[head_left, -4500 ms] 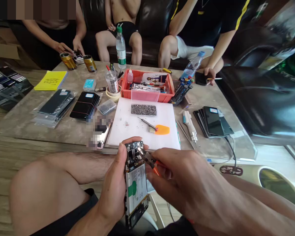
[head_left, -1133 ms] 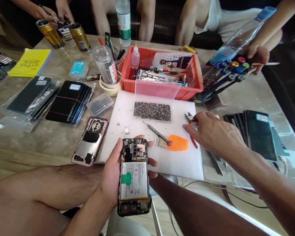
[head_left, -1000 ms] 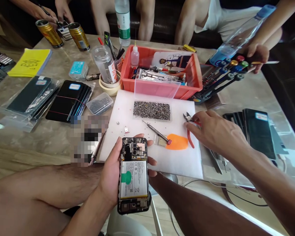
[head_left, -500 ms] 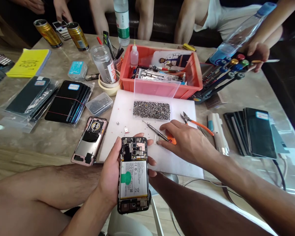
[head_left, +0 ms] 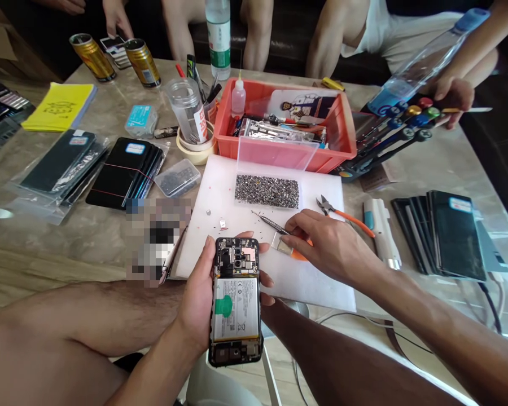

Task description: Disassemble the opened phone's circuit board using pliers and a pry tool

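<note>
My left hand [head_left: 195, 299] is closed round an opened phone [head_left: 236, 301], back cover off, with its battery and board facing up, held over the table's front edge. My right hand [head_left: 332, 248] rests on the white mat [head_left: 275, 270]. Its thumb and forefinger pinch the handle end of a thin screwdriver [head_left: 266, 221] that lies on the mat. A metal-bladed orange scraper [head_left: 280, 244] lies partly under the same fingers. The orange-handled cutters [head_left: 342, 213] lie loose at the mat's right edge.
A patch of tiny screws [head_left: 266, 192] lies on the mat below a red tray [head_left: 347, 144] of tools. A white electric screwdriver [head_left: 381, 231] and stacked black phones [head_left: 444, 234] are on the right, bagged screens [head_left: 127, 172] on the left. Other people sit across the table.
My right hand laid the cutters down at the mat's right edge, then moved left to the screwdriver and scraper. My left hand kept hold of the phone.
</note>
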